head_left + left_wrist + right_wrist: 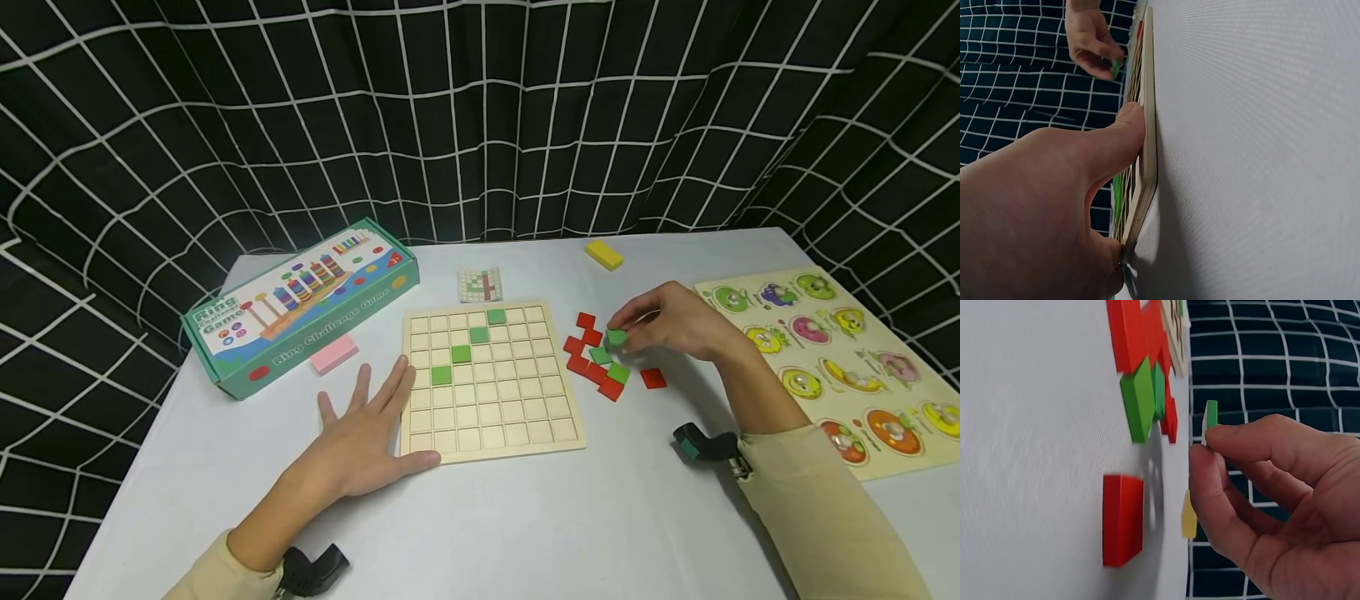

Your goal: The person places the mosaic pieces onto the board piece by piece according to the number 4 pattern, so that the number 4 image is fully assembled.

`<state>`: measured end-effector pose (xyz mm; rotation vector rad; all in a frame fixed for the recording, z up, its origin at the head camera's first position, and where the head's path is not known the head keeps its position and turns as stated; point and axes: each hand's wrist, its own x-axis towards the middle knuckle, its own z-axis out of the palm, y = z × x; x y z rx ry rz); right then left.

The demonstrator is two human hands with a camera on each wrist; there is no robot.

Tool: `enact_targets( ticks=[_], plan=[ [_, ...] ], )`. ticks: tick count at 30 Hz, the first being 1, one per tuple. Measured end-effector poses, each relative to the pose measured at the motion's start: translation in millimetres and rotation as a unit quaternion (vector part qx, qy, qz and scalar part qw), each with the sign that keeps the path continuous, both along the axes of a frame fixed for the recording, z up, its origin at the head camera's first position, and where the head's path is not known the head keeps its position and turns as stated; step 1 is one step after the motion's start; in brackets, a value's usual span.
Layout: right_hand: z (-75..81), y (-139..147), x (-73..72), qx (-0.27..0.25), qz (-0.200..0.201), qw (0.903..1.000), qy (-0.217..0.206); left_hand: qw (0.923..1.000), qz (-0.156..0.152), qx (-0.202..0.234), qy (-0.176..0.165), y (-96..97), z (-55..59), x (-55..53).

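A wooden grid board (487, 417) lies flat on the table, with several green square tiles (461, 354) set in its cells along a diagonal. My left hand (360, 446) rests at the board's left side, fingers straight and spread, the thumb on its near left corner. Between thumb and fingertips my right hand (675, 321) pinches a green tile (1211, 415), held above the table right of the board. Below it lie two loose green tiles (618, 372) among several red tiles (585, 364). One red tile (653, 378) lies apart on the right.
A small pattern card (480, 285) lies behind the board. A green game box (300, 308) stands at the back left, a pink block (334, 355) beside it. At the back is a yellow block (604, 255). A fruit puzzle board (810, 383) covers the right side.
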<state>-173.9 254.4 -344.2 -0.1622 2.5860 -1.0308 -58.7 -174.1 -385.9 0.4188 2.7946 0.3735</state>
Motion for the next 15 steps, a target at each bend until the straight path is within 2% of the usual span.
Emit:
enact_targets(
  ticks=[8, 15],
  plan=[
    [7.5, -21, 5.2, -0.027, 0.013, 0.9995, -0.010, 1.0000, 0.001, -0.006, -0.002, 0.1, 0.0, 0.3],
    [5.4, -37, 7.6, -0.046, 0.024, 0.9986, -0.011, 1.0000, -0.001, -0.005, 0.003, 0.4, 0.4, 0.6]
  ],
)
